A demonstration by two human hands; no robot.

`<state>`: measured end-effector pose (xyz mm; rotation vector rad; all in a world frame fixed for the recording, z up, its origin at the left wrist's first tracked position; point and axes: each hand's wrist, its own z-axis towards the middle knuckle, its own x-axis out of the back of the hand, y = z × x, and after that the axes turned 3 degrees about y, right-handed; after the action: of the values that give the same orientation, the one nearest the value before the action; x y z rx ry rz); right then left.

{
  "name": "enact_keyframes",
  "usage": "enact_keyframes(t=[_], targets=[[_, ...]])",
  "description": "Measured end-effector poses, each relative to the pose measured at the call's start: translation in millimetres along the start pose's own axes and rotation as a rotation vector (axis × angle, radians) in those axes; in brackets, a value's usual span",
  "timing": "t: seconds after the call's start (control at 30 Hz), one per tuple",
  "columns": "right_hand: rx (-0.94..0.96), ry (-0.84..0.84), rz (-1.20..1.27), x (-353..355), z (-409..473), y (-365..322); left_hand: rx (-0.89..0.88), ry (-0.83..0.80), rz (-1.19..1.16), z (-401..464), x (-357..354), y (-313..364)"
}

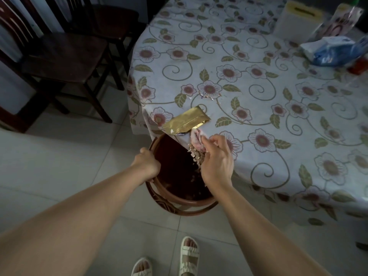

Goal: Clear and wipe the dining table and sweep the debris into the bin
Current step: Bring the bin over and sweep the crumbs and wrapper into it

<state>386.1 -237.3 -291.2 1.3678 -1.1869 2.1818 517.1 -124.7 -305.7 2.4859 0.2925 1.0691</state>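
Note:
A round brown bin (180, 198) stands on the floor against the table's near-left edge. My left hand (148, 165) grips its left rim. My right hand (216, 162) holds a pale pink cloth (196, 137) at the table edge, right above the bin's mouth. Small light scraps of debris (196, 154) spill off the edge beside the cloth, and some lie inside the bin. A gold foil wrapper (185, 121) lies on the floral tablecloth (258, 96) just beyond the cloth. A few tiny scraps (207, 96) lie further in on the cloth.
Two dark wooden chairs (63, 54) stand at the left of the table. At the far right of the table sit a white box (294, 20), a clear packet (336, 22) and a blue and white plastic bag (338, 49). The floor is pale tile.

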Motion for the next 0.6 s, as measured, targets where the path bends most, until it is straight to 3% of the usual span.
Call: enact_keyframes(t=[0.17, 0.33, 0.53, 0.6], targets=[[0.169, -0.054, 0.046, -10, -28, -9, 0.004, -0.003, -0.012, -1, -1, 0], [0.024, -0.42, -0.086, -28, -43, -12, -0.02, -0.029, -0.018, 3, 0, -7], [-0.007, -0.349, 0.036, -27, -30, -17, -0.013, 0.015, -0.001, 6, 4, -17], [0.062, -0.504, -0.031, -29, -31, -15, -0.015, 0.005, 0.013, 6, 6, -19]])
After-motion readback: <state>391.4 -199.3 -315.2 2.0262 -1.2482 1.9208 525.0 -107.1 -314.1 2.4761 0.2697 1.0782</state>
